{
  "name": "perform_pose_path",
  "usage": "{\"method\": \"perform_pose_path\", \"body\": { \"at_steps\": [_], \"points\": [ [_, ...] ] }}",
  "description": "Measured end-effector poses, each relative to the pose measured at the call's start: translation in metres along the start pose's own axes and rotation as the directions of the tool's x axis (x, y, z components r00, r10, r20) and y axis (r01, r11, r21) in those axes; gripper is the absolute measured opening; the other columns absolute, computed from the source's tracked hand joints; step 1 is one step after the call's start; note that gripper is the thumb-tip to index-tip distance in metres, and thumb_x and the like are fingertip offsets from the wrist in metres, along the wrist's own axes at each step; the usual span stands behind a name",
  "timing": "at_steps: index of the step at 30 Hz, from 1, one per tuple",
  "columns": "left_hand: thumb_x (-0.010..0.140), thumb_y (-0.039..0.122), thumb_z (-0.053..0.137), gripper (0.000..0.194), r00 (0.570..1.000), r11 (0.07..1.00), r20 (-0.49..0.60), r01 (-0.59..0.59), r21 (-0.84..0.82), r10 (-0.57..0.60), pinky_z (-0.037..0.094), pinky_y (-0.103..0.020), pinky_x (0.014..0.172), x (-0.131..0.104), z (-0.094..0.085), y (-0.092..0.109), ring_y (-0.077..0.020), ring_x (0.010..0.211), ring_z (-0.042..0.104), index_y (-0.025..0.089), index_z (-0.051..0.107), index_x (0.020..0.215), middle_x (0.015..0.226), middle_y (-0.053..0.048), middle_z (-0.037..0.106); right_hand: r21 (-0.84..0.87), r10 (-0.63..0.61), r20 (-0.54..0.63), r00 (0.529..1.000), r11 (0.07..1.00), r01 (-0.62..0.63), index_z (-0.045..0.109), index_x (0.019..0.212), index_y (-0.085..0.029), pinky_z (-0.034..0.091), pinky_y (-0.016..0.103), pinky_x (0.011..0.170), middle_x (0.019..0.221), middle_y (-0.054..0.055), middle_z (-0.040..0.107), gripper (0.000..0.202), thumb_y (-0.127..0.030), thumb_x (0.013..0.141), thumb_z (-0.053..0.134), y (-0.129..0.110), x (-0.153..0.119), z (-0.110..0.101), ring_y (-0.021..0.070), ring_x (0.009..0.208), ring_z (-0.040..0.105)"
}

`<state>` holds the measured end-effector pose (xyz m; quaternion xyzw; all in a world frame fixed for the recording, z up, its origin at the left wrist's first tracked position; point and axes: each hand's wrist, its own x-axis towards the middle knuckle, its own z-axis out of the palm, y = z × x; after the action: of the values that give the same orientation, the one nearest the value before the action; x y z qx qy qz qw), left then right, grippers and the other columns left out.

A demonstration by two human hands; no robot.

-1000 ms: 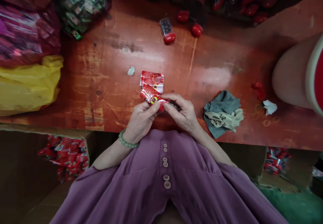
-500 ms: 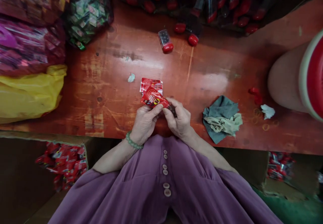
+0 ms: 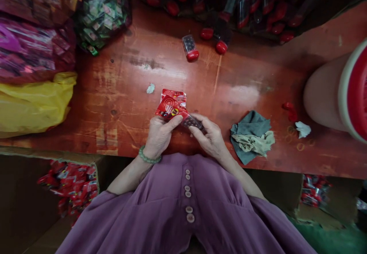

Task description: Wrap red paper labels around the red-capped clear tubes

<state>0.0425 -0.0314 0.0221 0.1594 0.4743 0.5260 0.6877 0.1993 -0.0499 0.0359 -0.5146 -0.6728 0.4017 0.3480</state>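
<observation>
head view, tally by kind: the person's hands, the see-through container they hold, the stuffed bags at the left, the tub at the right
Hands (left hand, right hand): 2
Held see-through container: 1
Bags (yellow bag, pink-packet bag, green-packet bag, orange-packet bag): 4
Tub: 1
Total: 8

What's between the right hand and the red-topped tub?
From the right hand to the tub, the head view shows crumpled cloths, rubber bands, a white scrap and a red piece.
</observation>
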Motion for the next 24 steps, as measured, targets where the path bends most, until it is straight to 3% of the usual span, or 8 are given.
{"method": "perform_pose_path", "body": {
  "at_steps": [3, 5, 8, 11, 14, 17, 20, 24],
  "points": [
    [0.063, 0.039, 0.089, 0.027, 0.998, 0.999, 0.052, 0.037, -0.033, -0.035, 0.054, -0.029, 0.084, 0.0, 0.001, 0.001, -0.0137, 0.077, 0.068, 0.02, 0.078, 0.08, 0.082, -0.001, 0.076, -0.178, -0.203, -0.078, 0.976, 0.966, 0.187, 0.06, 0.127, -0.02, 0.06, 0.033, 0.083, 0.109, 0.009, 0.074, 0.033, -0.019, 0.095, 0.057, 0.005, -0.001, 0.006, 0.0184, 0.092, 0.071],
    [0.062, 0.042, 0.089, 0.03, 0.998, 0.998, 0.044, 0.04, -0.04, -0.038, 0.054, -0.029, 0.083, 0.0, 0.002, 0.001, -0.0135, 0.075, 0.067, 0.02, 0.077, 0.079, 0.081, -0.001, 0.075, -0.231, -0.269, -0.111, 0.957, 0.943, 0.239, 0.059, 0.129, -0.019, 0.061, 0.033, 0.081, 0.109, 0.011, 0.074, 0.035, -0.018, 0.094, 0.058, 0.006, -0.002, 0.011, 0.0193, 0.091, 0.071],
    [0.058, 0.047, 0.09, 0.034, 1.0, 1.0, -0.015, 0.003, 0.006, -0.002, 0.052, -0.026, 0.073, 0.002, 0.002, -0.001, -0.0105, 0.065, 0.062, 0.019, 0.075, 0.07, 0.07, 0.0, 0.072, -0.053, -0.109, -0.129, 0.986, 0.993, 0.103, 0.061, 0.126, -0.021, 0.061, 0.03, 0.071, 0.102, 0.007, 0.074, 0.031, -0.024, 0.095, 0.058, 0.003, -0.004, 0.016, 0.0154, 0.076, 0.07],
    [0.061, 0.048, 0.088, 0.033, 0.996, 0.989, -0.06, -0.06, 0.132, 0.068, 0.047, -0.023, 0.064, 0.004, -0.002, -0.004, -0.0074, 0.056, 0.055, 0.018, 0.074, 0.063, 0.061, 0.003, 0.068, 0.168, 0.084, -0.088, 0.993, 0.983, -0.068, 0.06, 0.125, -0.022, 0.058, 0.025, 0.058, 0.088, 0.001, 0.073, 0.03, -0.03, 0.097, 0.055, 0.001, -0.004, 0.02, 0.0099, 0.057, 0.064],
    [0.065, 0.047, 0.086, 0.032, 0.99, 0.961, -0.034, -0.124, 0.246, 0.137, 0.046, -0.023, 0.062, 0.005, -0.009, -0.006, -0.0081, 0.057, 0.055, 0.018, 0.074, 0.065, 0.062, 0.003, 0.068, 0.085, 0.009, -0.179, 0.984, 0.996, 0.006, 0.062, 0.12, -0.021, 0.061, 0.029, 0.073, 0.099, 0.005, 0.075, 0.027, -0.027, 0.095, 0.058, 0.003, -0.004, 0.023, 0.0137, 0.075, 0.07],
    [0.065, 0.052, 0.085, 0.036, 0.989, 0.972, 0.013, -0.15, 0.183, 0.15, 0.047, -0.023, 0.06, 0.005, -0.012, -0.004, -0.0083, 0.055, 0.055, 0.018, 0.072, 0.062, 0.06, 0.003, 0.067, -0.03, -0.108, -0.233, 0.966, 0.994, 0.103, 0.063, 0.118, -0.02, 0.059, 0.033, 0.085, 0.109, 0.008, 0.074, 0.025, -0.023, 0.093, 0.059, 0.004, -0.002, 0.024, 0.0177, 0.094, 0.071],
    [0.066, 0.054, 0.084, 0.039, 0.989, 0.986, 0.018, -0.147, 0.075, 0.146, 0.049, -0.023, 0.061, 0.004, -0.009, 0.001, -0.0075, 0.053, 0.056, 0.018, 0.069, 0.059, 0.056, 0.003, 0.064, -0.069, -0.154, -0.214, 0.965, 0.987, 0.142, 0.063, 0.117, -0.02, 0.059, 0.032, 0.083, 0.106, 0.007, 0.075, 0.024, -0.02, 0.094, 0.059, 0.001, -0.001, 0.025, 0.0166, 0.092, 0.071],
    [0.065, 0.048, 0.087, 0.033, 0.99, 0.992, 0.055, -0.129, -0.006, 0.129, 0.056, -0.029, 0.08, 0.001, -0.007, 0.006, -0.0148, 0.074, 0.07, 0.02, 0.076, 0.078, 0.074, 0.0, 0.074, -0.078, -0.163, -0.162, 0.973, 0.985, 0.152, 0.065, 0.115, -0.02, 0.059, 0.032, 0.08, 0.103, 0.007, 0.075, 0.022, -0.022, 0.093, 0.06, -0.002, -0.002, 0.026, 0.0161, 0.087, 0.07]
  ]
}}
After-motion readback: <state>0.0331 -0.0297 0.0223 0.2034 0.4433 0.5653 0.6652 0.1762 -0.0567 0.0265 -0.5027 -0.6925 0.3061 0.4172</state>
